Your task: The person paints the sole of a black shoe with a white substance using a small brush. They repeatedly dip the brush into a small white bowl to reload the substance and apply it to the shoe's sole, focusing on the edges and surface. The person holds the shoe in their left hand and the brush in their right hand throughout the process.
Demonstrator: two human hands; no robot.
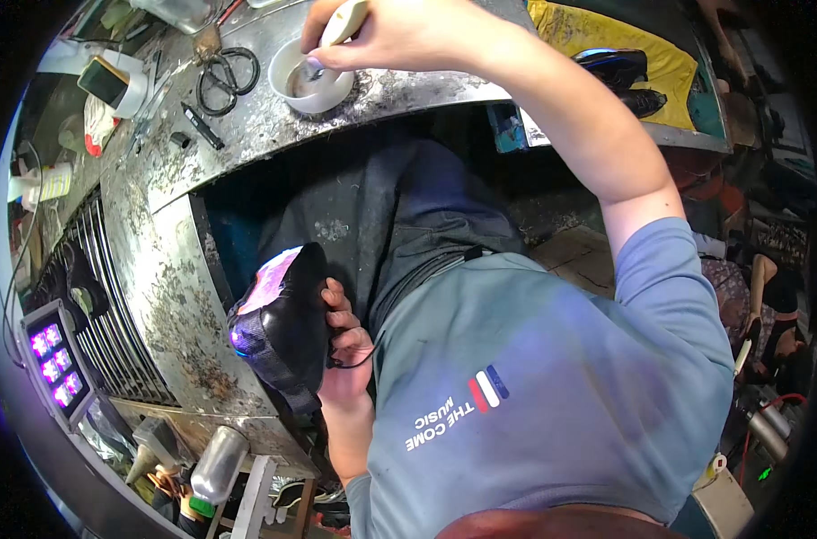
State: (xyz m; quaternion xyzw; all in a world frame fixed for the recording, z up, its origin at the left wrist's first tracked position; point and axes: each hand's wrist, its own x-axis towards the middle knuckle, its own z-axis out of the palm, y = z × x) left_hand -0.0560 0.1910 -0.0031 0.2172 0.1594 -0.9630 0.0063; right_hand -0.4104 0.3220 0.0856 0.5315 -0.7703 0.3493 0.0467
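A black shoe point(282, 328) was gripped by the left hand point(345, 346); a brush point(336, 31) was pinched in the right hand's point(381, 36) closed fingers over a white bowl point(311, 81) on the tabletop point(408, 90).

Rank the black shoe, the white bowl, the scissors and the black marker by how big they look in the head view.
1. Black shoe, though it sits nearest the camera.
2. White bowl.
3. Scissors, close to the bowl, so that order is unsure.
4. Black marker.
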